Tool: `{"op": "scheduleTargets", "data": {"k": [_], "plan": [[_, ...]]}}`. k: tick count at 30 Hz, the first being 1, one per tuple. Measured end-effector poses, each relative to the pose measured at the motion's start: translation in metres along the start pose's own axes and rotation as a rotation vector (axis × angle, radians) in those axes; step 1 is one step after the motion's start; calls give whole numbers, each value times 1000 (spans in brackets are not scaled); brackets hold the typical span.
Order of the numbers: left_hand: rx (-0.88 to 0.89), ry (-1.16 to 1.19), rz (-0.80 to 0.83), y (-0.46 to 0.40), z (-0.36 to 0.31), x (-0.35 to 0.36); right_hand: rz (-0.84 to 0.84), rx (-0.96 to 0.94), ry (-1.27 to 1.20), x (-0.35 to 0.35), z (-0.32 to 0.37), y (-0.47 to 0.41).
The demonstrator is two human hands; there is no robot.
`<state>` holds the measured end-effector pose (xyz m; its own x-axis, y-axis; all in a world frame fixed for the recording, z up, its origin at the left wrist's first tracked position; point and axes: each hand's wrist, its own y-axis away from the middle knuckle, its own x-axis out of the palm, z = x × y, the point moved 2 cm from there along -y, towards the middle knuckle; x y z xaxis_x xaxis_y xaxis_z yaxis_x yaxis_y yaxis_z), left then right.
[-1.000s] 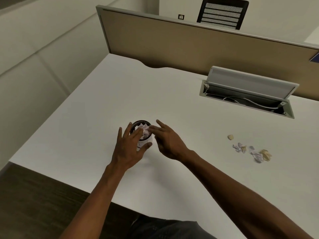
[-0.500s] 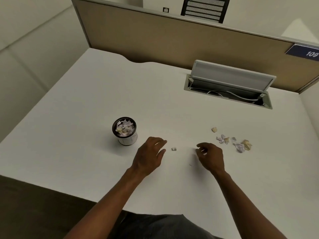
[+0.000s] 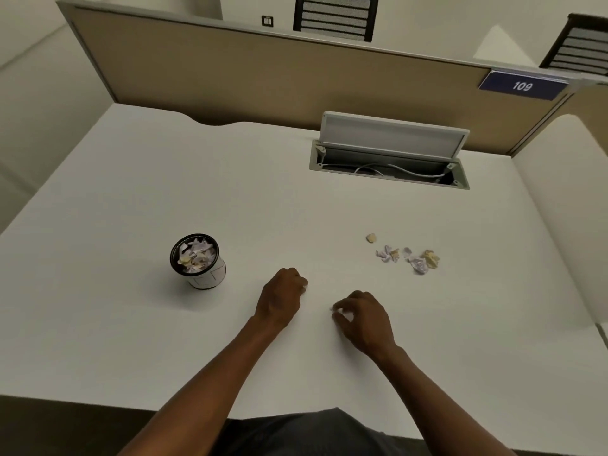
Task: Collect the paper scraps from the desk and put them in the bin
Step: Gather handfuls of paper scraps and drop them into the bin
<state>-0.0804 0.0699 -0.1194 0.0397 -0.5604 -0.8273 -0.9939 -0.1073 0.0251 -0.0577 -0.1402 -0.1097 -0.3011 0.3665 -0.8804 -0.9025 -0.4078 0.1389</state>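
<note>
The paper scraps [image 3: 406, 255] are small crumpled bits, pale lilac, white and yellowish, lying in a loose cluster on the white bench [image 3: 131, 179] to the right of centre, with one yellow bit a little apart on the cluster's upper left. The bin [image 3: 198, 261] is a small white cup-like pot with a black rim, standing upright on the bench's left part, well apart from the cluster and filled with similar crumpled scraps nearly to the rim.

A dark blue plate [image 3: 523, 85] on the tan partition [image 3: 230, 70] reads "109". Faint line marks show on the bin's side, too small to read.

The left hand [image 3: 281, 299] rests on the bench with its fingers curled under; whether it holds anything cannot be told. The right hand [image 3: 362, 315] is just beside it, finger and thumb drawn together in a pinch, with a speck of white at the tips that may be a scrap. An open cable hatch [image 3: 390, 153] with a white cord sits near the partition. Two dark chair backs are cut off at the top edge.
</note>
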Motion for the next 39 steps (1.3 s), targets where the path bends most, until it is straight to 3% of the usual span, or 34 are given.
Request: {"op": "scheduleTargets", "data": {"k": [4, 10, 12, 15, 18, 21, 26, 29, 34, 39], "plan": [[-54, 137, -60, 13, -8, -10, -8, -18, 7, 7, 6, 1], [-96, 258, -326, 44, -7, -60, 44, -70, 29, 10, 24, -6], [-126, 240, -442, 53, 1, -84, 64, -16, -121, 9, 40, -11], [-200, 172, -635, 63, 22, -119, 128, 96, -547, 0, 77, -23], [-341, 127, -729, 66, 47, -146, 237, 94, -848, -13, 122, -42], [-414, 125, -717, 64, 68, -158, 227, -14, -838, -20, 168, -64], [-430, 100, -670, 56, 81, -158, 73, -236, -552, -13, 226, -95], [-424, 61, -655, 54, 85, -155, 83, -328, -373, -1, 242, -106], [-329, 2, -643, 59, 87, -146, 38, -366, -348, 4, 231, -103], [-103, -178, -443, 63, 84, -130, -20, -243, -442, -1, 174, -72]]}}
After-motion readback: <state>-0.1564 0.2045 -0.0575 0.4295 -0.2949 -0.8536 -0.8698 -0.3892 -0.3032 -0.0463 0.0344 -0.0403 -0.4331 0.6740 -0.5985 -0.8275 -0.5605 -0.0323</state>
